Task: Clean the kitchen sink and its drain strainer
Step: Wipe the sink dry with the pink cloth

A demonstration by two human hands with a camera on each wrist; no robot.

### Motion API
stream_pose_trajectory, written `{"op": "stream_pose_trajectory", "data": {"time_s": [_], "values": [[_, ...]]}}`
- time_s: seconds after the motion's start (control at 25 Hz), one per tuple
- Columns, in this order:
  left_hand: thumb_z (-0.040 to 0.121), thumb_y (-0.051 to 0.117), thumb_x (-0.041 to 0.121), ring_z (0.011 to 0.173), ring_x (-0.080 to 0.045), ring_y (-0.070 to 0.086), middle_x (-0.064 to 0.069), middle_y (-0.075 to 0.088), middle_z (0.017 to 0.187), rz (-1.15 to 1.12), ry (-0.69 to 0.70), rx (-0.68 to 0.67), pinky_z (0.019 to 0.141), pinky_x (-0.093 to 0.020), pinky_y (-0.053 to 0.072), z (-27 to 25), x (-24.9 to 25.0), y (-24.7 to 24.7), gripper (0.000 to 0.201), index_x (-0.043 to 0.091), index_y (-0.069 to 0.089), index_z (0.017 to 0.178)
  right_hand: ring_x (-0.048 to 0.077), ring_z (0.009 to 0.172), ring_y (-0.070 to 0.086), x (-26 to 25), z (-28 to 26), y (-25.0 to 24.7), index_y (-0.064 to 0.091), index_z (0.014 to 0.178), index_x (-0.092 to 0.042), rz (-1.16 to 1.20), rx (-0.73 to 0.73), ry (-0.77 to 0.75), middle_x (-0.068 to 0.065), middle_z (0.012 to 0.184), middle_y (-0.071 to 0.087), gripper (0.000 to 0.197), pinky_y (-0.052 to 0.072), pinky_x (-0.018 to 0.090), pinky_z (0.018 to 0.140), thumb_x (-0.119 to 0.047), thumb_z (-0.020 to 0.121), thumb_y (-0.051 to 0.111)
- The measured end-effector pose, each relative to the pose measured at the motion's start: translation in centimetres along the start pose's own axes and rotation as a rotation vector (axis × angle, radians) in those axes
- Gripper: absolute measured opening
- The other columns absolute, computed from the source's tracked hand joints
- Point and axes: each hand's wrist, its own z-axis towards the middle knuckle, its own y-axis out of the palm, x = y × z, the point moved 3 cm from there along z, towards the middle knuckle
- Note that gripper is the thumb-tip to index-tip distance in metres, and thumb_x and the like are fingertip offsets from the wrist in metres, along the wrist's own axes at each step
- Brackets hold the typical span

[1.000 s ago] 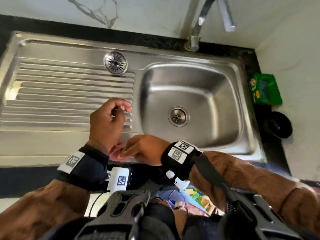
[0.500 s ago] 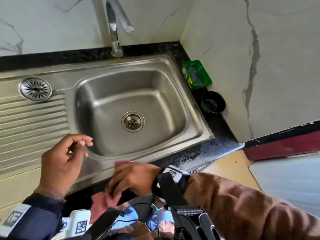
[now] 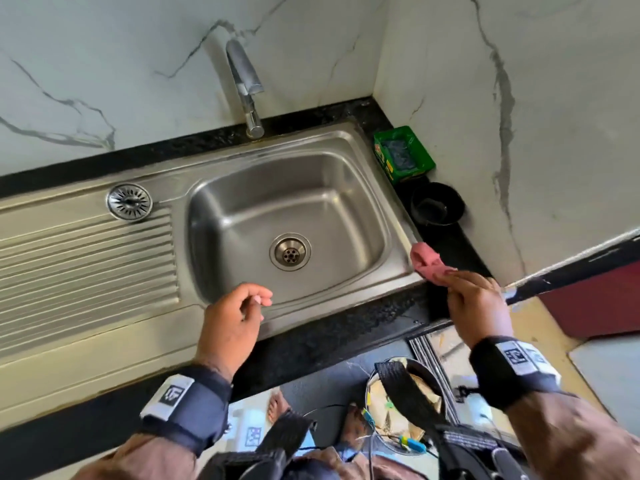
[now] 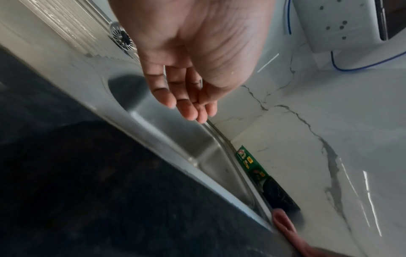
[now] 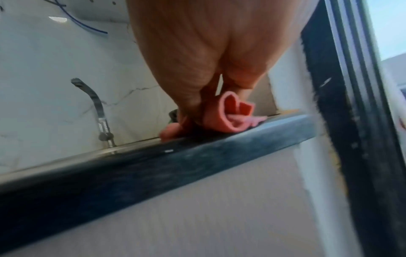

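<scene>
The steel sink has a bare bowl with an uncovered drain at its bottom. The round drain strainer lies on the ribbed drainboard at the back, also seen as the strainer in the left wrist view. My right hand pinches a pink cloth that touches the black counter at the sink's front right corner; the same cloth shows bunched under my fingers. My left hand hovers over the sink's front rim, fingers loosely curled and holding nothing, its fingers relaxed.
A chrome tap rises behind the bowl. A green packet and a black bowl stand on the black counter against the right wall. A marble wall closes the back and right sides. A bin with rubbish sits on the floor below.
My right hand carried the pink cloth from the front edge rightward to the sink's front right corner. The left hand drifted right along the front rim. The head view swung right.
</scene>
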Motion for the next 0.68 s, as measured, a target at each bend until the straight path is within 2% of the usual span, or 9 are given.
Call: {"op": "stream_pose_trajectory", "data": {"time_s": [0.08,0.16,0.24,0.32,0.4,0.48,0.56,0.6,0.68], "values": [[0.094,0.054,0.001,0.066,-0.002,0.067,0.011,0.073,0.080,0.000,0.001,-0.036,0.064,-0.008,0.050,-0.7,0.9,1.3,0.027,0.022,0.069,0.088,0.034,0.082,0.063,-3.2,-1.6,1.7,0.078,0.102,-0.017,0.027,0.008,0.006,0.009,0.091,0.071,0.030,0.048,0.034,0.081,-0.006,0.078,0.064],[0.093,0.054,-0.001,0.067,-0.002,0.066,0.011,0.073,0.080,0.003,0.033,-0.059,0.066,-0.007,0.048,-1.5,1.9,2.2,0.027,0.020,0.070,0.088,0.028,0.079,0.061,-8.2,-4.3,3.5,0.079,0.098,-0.017,0.117,-0.050,-0.126,0.007,0.087,0.070,0.033,0.050,0.032,0.076,0.000,0.070,0.075],[0.093,0.055,0.001,0.069,0.000,0.066,0.014,0.072,0.080,0.041,0.069,-0.065,0.069,-0.011,0.050,-2.3,2.8,2.6,0.027,0.023,0.069,0.088,0.021,0.082,0.058,-12.9,-7.1,5.0,0.077,0.101,-0.023,0.221,-0.184,-0.324,-0.001,0.092,0.068,0.038,0.054,0.029,0.072,-0.004,0.068,0.077],[0.092,0.056,0.001,0.071,0.001,0.066,0.016,0.072,0.081,0.058,0.070,-0.054,0.071,-0.016,0.053,-3.2,2.9,2.4,0.028,0.025,0.068,0.088,0.021,0.086,0.056,-14.8,-8.9,6.2,0.068,0.114,-0.031,0.246,-0.358,-0.456,-0.007,0.100,0.063,0.044,0.056,0.028,0.066,-0.013,0.074,0.071],[0.092,0.056,0.002,0.070,-0.002,0.067,0.017,0.072,0.081,0.065,0.054,-0.042,0.070,-0.018,0.054,-4.0,2.9,1.7,0.028,0.027,0.068,0.088,0.020,0.088,0.057,-13.7,-8.3,6.0,0.066,0.116,-0.036,0.223,-0.419,-0.503,-0.012,0.106,0.063,0.044,0.058,0.028,0.063,-0.017,0.077,0.068],[0.093,0.056,0.003,0.070,-0.006,0.067,0.016,0.072,0.082,0.065,0.028,-0.024,0.069,-0.020,0.055,-4.7,2.7,1.3,0.028,0.028,0.068,0.089,0.019,0.087,0.060,-10.7,-6.4,4.2,0.072,0.109,-0.036,0.210,-0.381,-0.490,-0.014,0.108,0.067,0.041,0.056,0.027,0.071,-0.011,0.076,0.070],[0.094,0.055,0.004,0.070,-0.007,0.067,0.015,0.073,0.082,0.059,0.004,-0.001,0.070,-0.021,0.055,-5.1,2.5,1.3,0.027,0.029,0.068,0.090,0.019,0.089,0.063,-6.2,-3.5,1.9,0.076,0.104,-0.031,0.174,-0.260,-0.372,-0.010,0.107,0.072,0.046,0.050,0.025,0.084,0.003,0.074,0.068],[0.094,0.055,0.005,0.069,-0.007,0.067,0.015,0.072,0.082,0.054,-0.013,0.005,0.070,-0.020,0.055,-5.3,2.5,1.6,0.027,0.029,0.067,0.090,0.021,0.089,0.065,-3.7,-2.1,0.8,0.078,0.103,-0.026,0.141,-0.190,-0.289,-0.006,0.105,0.073,0.046,0.051,0.028,0.087,0.008,0.073,0.067],[0.094,0.055,0.005,0.068,-0.006,0.067,0.015,0.072,0.082,0.033,-0.029,0.001,0.069,-0.016,0.053,-5.5,2.9,2.3,0.027,0.029,0.067,0.090,0.031,0.086,0.065,-0.3,-0.3,-0.6,0.079,0.099,-0.015,0.064,-0.076,-0.123,0.004,0.100,0.074,0.039,0.055,0.034,0.082,0.010,0.072,0.066]]}}
